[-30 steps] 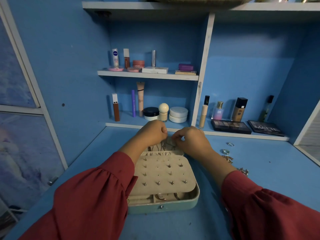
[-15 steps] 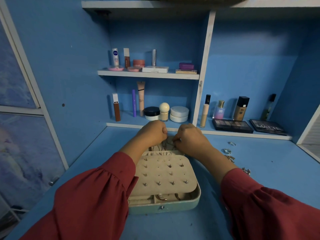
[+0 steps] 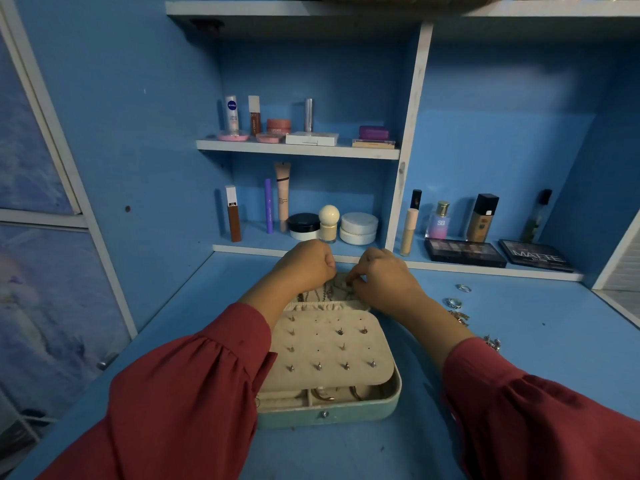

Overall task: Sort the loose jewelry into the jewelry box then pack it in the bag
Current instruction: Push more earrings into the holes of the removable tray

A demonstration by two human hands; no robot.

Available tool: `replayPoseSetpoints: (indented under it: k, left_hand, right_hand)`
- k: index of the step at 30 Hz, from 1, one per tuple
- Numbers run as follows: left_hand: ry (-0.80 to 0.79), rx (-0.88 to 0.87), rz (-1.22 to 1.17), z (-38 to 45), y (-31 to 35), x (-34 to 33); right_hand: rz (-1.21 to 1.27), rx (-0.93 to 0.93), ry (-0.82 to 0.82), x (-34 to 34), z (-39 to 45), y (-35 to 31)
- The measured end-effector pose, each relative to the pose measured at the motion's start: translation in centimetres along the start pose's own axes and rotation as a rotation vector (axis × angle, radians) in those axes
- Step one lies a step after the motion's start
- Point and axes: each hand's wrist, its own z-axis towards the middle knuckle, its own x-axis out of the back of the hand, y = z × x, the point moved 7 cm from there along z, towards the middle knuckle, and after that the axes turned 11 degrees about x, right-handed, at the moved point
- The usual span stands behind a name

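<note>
A mint-green jewelry box (image 3: 346, 412) lies open on the blue desk in front of me. Its cream flap (image 3: 329, 351) carries several stud earrings, and hoops show in the front compartments. Both hands work at the back of the box, over its lid. My left hand (image 3: 304, 268) is curled, and thin chains (image 3: 327, 292) hang just below it. My right hand (image 3: 384, 280) pinches something small at the chains; what it holds is hidden by the fingers. Loose rings (image 3: 453, 301) and other small pieces (image 3: 491, 341) lie on the desk to the right.
Cosmetics fill the shelves behind: bottles, jars and tubes (image 3: 284, 199) on the left, two dark palettes (image 3: 465, 252) on the right. A white shelf divider (image 3: 408, 140) rises behind my hands. A window frame stands at the far left.
Both hands stay at the back of the box. My right hand has shifted slightly left and closer to my left hand.
</note>
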Motion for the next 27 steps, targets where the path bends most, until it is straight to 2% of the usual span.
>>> replayPoseSetpoints:
  k: [5,9,14,19,23,27]
  left_hand:
    - [-0.009,-0.012,-0.022,-0.2,0.1,0.1]
    - [-0.074,-0.073,-0.082,-0.7,0.8,-0.1]
    - [-0.119,-0.062,-0.121,-0.8,0.8,0.1]
    - [-0.080,-0.033,-0.197,-0.6,0.3,2.1]
    - [-0.185,-0.058,-0.137,-1.7,0.1,1.8]
    - [-0.304,-0.136,0.032,-3.1,0.2,0.5]
  right_hand:
    - [0.059,-0.050,0.056,0.3,-0.1,0.5]
    - [0.179,-0.065,0.078,0.6,-0.4,0.9]
    - [0.358,-0.091,0.120,0.5,-0.7,1.5]
    - [0.349,-0.027,0.056,0.1,-1.1,1.3]
    - [0.376,0.007,0.047,0.4,-1.2,0.7]
    - [0.342,0.025,0.032,0.7,-1.2,0.1]
